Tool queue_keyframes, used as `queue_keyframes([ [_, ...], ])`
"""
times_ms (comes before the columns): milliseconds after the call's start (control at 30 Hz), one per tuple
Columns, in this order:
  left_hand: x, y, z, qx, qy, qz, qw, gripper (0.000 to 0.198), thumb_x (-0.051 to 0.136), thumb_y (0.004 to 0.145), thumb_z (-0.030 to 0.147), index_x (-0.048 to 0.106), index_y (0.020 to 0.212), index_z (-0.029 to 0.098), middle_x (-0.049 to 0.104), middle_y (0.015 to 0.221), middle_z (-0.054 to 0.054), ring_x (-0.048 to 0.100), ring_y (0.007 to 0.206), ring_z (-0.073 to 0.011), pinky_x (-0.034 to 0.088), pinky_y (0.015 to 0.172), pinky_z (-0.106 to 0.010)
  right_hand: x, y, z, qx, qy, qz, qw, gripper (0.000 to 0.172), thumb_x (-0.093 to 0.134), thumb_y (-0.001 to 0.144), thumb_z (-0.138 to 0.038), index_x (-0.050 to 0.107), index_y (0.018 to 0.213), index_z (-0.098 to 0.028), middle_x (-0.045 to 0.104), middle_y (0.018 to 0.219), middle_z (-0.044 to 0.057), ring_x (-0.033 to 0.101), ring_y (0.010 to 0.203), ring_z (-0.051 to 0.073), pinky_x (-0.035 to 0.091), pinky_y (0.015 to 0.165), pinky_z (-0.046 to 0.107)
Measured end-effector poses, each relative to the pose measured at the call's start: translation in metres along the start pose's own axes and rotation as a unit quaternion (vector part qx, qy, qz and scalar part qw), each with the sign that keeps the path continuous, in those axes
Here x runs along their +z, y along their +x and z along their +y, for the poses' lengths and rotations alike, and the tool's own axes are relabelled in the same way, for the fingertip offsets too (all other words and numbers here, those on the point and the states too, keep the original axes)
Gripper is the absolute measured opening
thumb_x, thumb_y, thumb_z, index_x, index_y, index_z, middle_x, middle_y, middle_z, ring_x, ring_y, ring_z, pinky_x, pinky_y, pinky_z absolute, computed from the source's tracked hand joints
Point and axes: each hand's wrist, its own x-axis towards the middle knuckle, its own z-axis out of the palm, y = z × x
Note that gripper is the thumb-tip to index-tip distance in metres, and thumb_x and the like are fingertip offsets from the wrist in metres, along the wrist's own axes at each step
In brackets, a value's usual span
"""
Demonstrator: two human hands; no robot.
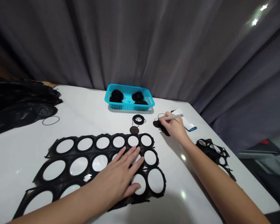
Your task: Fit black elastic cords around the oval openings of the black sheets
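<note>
Nearest, bare forearms reaching in from the bottom edge over a white table [184, 193]. Left hand [122, 174] laid palm down, fingers spread and flat, pressing on the right part of a black sheet [91, 153] cut through with rows of round holes. Sheet lying flat on the table, small holes in its far row, larger ones nearer the camera, white tabletop showing through each.

Further out and to the right, right hand [175, 126] closed in a pinch around a thin white stick [175, 117], held like a pen with its tip pointing left. Beneath that hand, touching the table, a small black piece [156, 123]. Just beyond the knuckles, a white card with a blue edge [188, 123]. Near the right table edge, beside the right forearm, a crumpled heap of black offcuts [212, 151].

Between the sheet and the basket, a round brown disc [134, 130], and just behind it a small stack of black rings [139, 119].

Further back, in the middle, a turquoise basket [112, 101] holding heaps of black rings [116, 95]. At far left, a large dark pile of black material [18, 99], with one thin loose ring [51, 120] beside it on the table.

Behind everything, a grey curtain [154, 46] hanging in folds.
</note>
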Motion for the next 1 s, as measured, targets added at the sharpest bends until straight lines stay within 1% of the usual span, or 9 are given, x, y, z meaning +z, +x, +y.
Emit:
queue_keyframes([
  [100, 0.001, -0.014, -0.008, -0.032, 0.031, 0.018, 0.999, 0.055, 0.062, 0.093, 0.041, 0.051, 0.14, 0.014, 0.044, 0.152, -0.021, 0.043, 0.14, -0.0361, 0.032, 0.114, -0.053, 0.016, -0.022, -0.027, 0.001, 0.078, -0.086, 0.993, 0.026, 0.057, 0.088, -0.034, 0.051, 0.066, -0.022, 0.06, 0.063, 0.0, 0.055, 0.062, 0.017, 0.037, 0.059, 0.027],
  [200, 0.007, -0.022, -0.013, -0.036, 0.046, 0.029, 0.998, 0.053, 0.06, 0.094, 0.039, 0.051, 0.14, 0.014, 0.047, 0.15, -0.02, 0.045, 0.139, -0.0362, 0.033, 0.114, -0.053, 0.035, -0.046, -0.054, 0.009, 0.186, -0.179, 0.966, 0.022, 0.06, 0.087, -0.033, 0.055, 0.069, -0.021, 0.064, 0.068, 0.0, 0.056, 0.065, 0.017, 0.04, 0.061, 0.028],
  [300, 0.012, -0.024, -0.012, -0.033, 0.058, 0.033, 0.997, 0.058, 0.063, 0.093, 0.038, 0.05, 0.142, 0.011, 0.048, 0.15, -0.02, 0.044, 0.139, -0.0384, 0.032, 0.114, -0.055, 0.046, -0.058, -0.068, 0.002, 0.224, -0.221, 0.949, 0.019, 0.061, 0.087, -0.031, 0.057, 0.071, -0.021, 0.068, 0.078, 0.001, 0.059, 0.072, 0.018, 0.042, 0.067, 0.029],
  [433, 0.014, -0.023, -0.009, -0.032, 0.057, 0.032, 0.997, 0.06, 0.065, 0.092, 0.039, 0.049, 0.143, 0.011, 0.047, 0.15, -0.018, 0.042, 0.14, -0.0379, 0.029, 0.115, -0.054, 0.045, -0.058, -0.066, 0.026, 0.21, -0.201, 0.957, 0.018, 0.059, 0.089, -0.031, 0.059, 0.075, -0.022, 0.071, 0.085, 0.003, 0.061, 0.077, 0.02, 0.044, 0.07, 0.031],
  [500, 0.014, -0.023, -0.009, -0.035, 0.054, 0.031, 0.997, 0.059, 0.064, 0.092, 0.039, 0.049, 0.143, 0.012, 0.047, 0.151, -0.017, 0.041, 0.141, -0.037, 0.027, 0.116, -0.053, 0.041, -0.054, -0.061, 0.012, 0.162, -0.116, 0.98, 0.017, 0.056, 0.092, -0.031, 0.06, 0.079, -0.022, 0.07, 0.087, 0.004, 0.061, 0.081, 0.022, 0.044, 0.074, 0.034],
  [600, 0.016, -0.025, -0.01, -0.039, 0.047, 0.039, 0.997, 0.057, 0.061, 0.094, 0.04, 0.049, 0.143, 0.013, 0.047, 0.151, -0.016, 0.04, 0.142, -0.0358, 0.025, 0.117, -0.052, 0.033, -0.048, -0.055, -0.08, 0.049, 0.001, 0.996, 0.012, 0.053, 0.094, -0.027, 0.061, 0.086, -0.023, 0.069, 0.097, 0.009, 0.058, 0.098, 0.028, 0.041, 0.088, 0.041],
  [667, 0.018, -0.025, -0.011, -0.042, 0.034, 0.051, 0.997, 0.055, 0.058, 0.096, 0.041, 0.048, 0.143, 0.015, 0.048, 0.151, -0.015, 0.04, 0.142, -0.0345, 0.023, 0.118, -0.052, 0.033, -0.048, -0.056, -0.122, 0.025, -0.038, 0.991, 0.011, 0.054, 0.093, -0.024, 0.059, 0.083, -0.023, 0.069, 0.096, 0.009, 0.057, 0.098, 0.028, 0.041, 0.088, 0.042],
  [800, 0.022, -0.026, -0.012, -0.042, 0.019, 0.058, 0.997, 0.054, 0.055, 0.097, 0.041, 0.047, 0.144, 0.016, 0.048, 0.151, -0.015, 0.04, 0.142, -0.0328, 0.022, 0.119, -0.05, 0.044, -0.059, -0.064, -0.086, 0.13, -0.192, 0.969, 0.018, 0.057, 0.09, -0.019, 0.054, 0.073, -0.023, 0.069, 0.085, 0.003, 0.061, 0.082, 0.021, 0.044, 0.075, 0.034],
  [1000, 0.014, -0.026, -0.011, -0.048, -0.025, 0.067, 0.996, 0.049, 0.056, 0.097, 0.039, 0.049, 0.141, 0.019, 0.05, 0.149, -0.014, 0.042, 0.14, -0.0325, 0.025, 0.117, -0.051, 0.05, -0.064, -0.067, 0.015, 0.244, -0.229, 0.942, 0.017, 0.062, 0.087, -0.025, 0.056, 0.072, -0.021, 0.07, 0.088, 0.003, 0.063, 0.087, 0.02, 0.045, 0.076, 0.033],
])
